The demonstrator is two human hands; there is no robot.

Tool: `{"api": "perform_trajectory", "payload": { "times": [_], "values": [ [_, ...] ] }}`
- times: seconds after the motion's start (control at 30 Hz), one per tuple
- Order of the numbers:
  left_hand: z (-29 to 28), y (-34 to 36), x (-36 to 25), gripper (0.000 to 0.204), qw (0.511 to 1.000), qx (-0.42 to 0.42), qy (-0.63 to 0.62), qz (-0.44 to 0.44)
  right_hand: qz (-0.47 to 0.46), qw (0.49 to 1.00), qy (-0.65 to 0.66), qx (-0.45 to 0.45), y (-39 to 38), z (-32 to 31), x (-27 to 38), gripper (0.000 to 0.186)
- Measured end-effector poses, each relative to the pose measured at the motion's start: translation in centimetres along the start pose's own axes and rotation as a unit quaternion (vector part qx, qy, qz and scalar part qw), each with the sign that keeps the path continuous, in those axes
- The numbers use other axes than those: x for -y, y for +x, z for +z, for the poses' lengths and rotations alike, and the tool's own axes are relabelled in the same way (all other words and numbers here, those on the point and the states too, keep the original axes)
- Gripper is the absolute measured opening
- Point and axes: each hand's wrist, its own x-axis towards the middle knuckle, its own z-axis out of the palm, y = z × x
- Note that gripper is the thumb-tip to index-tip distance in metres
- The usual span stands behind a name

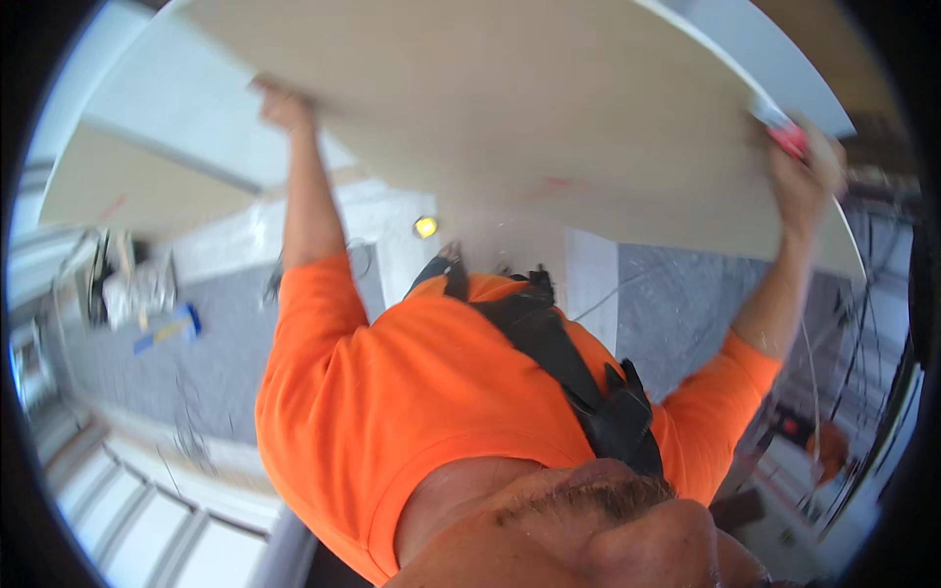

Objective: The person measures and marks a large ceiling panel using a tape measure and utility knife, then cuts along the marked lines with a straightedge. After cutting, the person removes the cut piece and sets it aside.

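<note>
I hold a large pale beige panel (510, 98) out in front of me, and it fills the upper part of the view. My left hand (284, 106) grips its left edge, arm stretched out. My right hand (806, 171) is at the panel's right edge, closed around a small red tool (787, 135) that rests against the board. This hand is blurred, so its hold on the panel itself is unclear. My orange shirt (392, 392) and a black chest strap (554, 348) fill the lower middle.
Below is a grey floor (216, 363) with white boards (392, 225) lying on it. A small yellow object (424, 226) sits under the panel. A blue and yellow item (167, 328) and clutter lie to the left. Cables and an orange object (829, 446) are on the right.
</note>
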Motion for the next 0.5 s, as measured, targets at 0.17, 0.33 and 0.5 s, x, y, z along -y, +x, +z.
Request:
{"api": "perform_trajectory", "payload": {
  "times": [0.17, 0.33, 0.5],
  "values": [
    [-4.9, 3.1, -3.3, 0.066, 0.847, 0.015, -0.464, -0.259, 0.053, 0.996, 0.016, 0.074, 1.3, 0.6, 4.6, 0.029],
    [-27.8, 10.2, -24.3, 0.048, 0.820, -0.259, -0.510, -0.011, 0.070, 0.995, 0.044, 0.047, 2.0, 2.2, 2.9, 0.024],
    [-38.3, 9.0, -32.4, 0.041, 0.906, 0.007, -0.325, 0.270, 0.283, 0.950, 0.123, 0.042, 0.7, -1.8, 1.1, 0.015]
  ]
}}
